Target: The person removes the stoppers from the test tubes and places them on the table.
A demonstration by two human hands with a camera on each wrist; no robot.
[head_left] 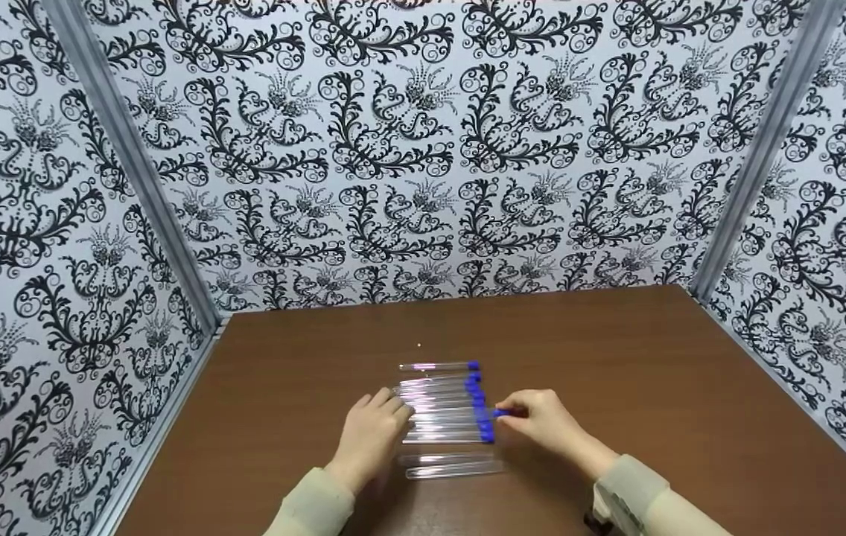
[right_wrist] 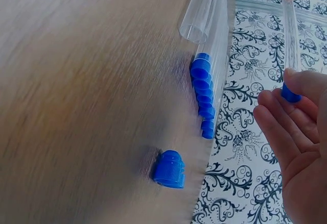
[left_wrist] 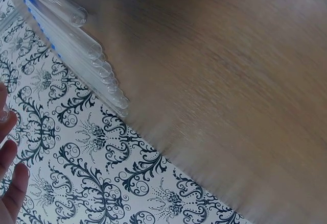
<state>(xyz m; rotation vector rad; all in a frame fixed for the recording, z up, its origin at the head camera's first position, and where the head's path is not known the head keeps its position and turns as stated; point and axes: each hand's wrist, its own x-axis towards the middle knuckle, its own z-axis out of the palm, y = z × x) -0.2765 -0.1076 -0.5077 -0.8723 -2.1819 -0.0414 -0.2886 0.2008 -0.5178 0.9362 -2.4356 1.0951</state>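
Between my hands a clear test tube (right_wrist: 291, 35) is held above the table. My left hand (head_left: 374, 432) pinches its rounded end; in the left wrist view only some fingers (left_wrist: 18, 185) show at the edge. With thumb and fingers, my right hand (head_left: 542, 420) grips the blue cap (right_wrist: 290, 95) at the tube's other end. Below lies a row of clear tubes (head_left: 438, 424) side by side, their blue caps (right_wrist: 202, 76) toward the right. Two uncapped tubes (head_left: 456, 470) lie nearer me, in front of that row.
A loose blue cap (right_wrist: 169, 170) rests on the brown table (head_left: 579, 342) near the right hand. One capped tube (head_left: 434, 366) lies slightly apart at the back of the row. Patterned panels (head_left: 408, 149) with metal posts (head_left: 754, 156) stand around the table's back and sides.
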